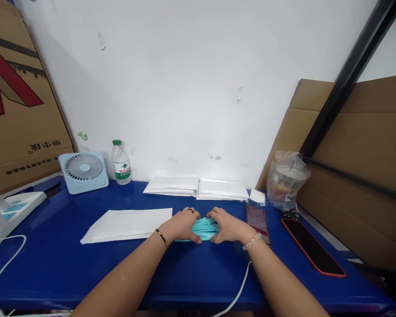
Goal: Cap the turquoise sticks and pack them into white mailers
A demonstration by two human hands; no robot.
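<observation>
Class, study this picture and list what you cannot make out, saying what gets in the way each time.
All in the head view:
Parts of the turquoise bundle: covered by the left hand and right hand.
Wording on the lit phone: too small and blurred.
Near end of the power strip: cut off by the left edge.
Lower run of the white cable: cut off by the bottom edge.

The bundle [205, 227] is turquoise (the table [198, 275] blue).
</observation>
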